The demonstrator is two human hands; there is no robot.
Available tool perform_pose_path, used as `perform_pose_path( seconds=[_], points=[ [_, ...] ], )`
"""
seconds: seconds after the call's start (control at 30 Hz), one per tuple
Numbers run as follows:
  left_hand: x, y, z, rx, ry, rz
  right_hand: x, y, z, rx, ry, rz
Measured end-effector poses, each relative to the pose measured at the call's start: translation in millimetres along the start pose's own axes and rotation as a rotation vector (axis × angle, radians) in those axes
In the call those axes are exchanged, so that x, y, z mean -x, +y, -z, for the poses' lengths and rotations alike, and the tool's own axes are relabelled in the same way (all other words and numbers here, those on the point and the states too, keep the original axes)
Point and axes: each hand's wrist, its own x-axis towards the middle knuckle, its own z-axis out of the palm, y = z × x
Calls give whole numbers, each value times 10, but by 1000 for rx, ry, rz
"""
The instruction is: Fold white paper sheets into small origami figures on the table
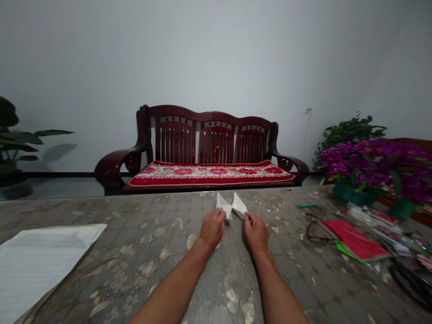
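A small piece of folded white paper (224, 206) stands between my two hands, just above the patterned tabletop. Two pointed flaps rise from it and lean apart. On its left part the fingers of my left hand (213, 227) are closed. My right hand (257, 230) pinches the lower edge of the right flap between thumb and fingers. Where the two flaps meet near the bottom, I cannot tell exactly how the folds join. Both forearms reach in from the near edge.
Lined white sheets (43, 263) lie at the left. To the right are a green pen (308, 205), eyeglasses (319, 235), red and green paper (356, 239), black-handled scissors (410, 280) and purple flowers (371, 164). A wooden bench (216, 135) stands beyond the table (135, 270).
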Motion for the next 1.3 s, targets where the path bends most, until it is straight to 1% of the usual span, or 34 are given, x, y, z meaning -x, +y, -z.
perform_pose_path(
  seconds=[0.23,0.57,0.73,0.83,0.9,1.0,1.07,1.13,1.23,1.3],
  points=[
    [3,-8,-7,-32,21,-13,2,0,-2,24,-10,-13],
    [18,-14,-21,-16,85,-36,7,-29,31,47,-37,-22],
    [33,-10,-7,20,120,-36,0,-59,44,69,-63,-73],
    [48,3,12,49,165,4,-2,-76,45,97,-66,-109],
    [61,7,24,68,206,70,-6,-84,46,108,-63,-136],
    [72,-12,32,109,260,209,-23,-81,57,87,-75,-211],
    [69,-49,29,150,297,344,-40,-63,69,60,-83,-281],
    [59,-108,21,209,330,518,-58,-27,80,20,-72,-358],
    [47,-212,15,337,344,772,-81,60,80,-69,12,-456],
    [57,-271,23,413,347,871,-91,127,66,-133,83,-491]
  ],
)
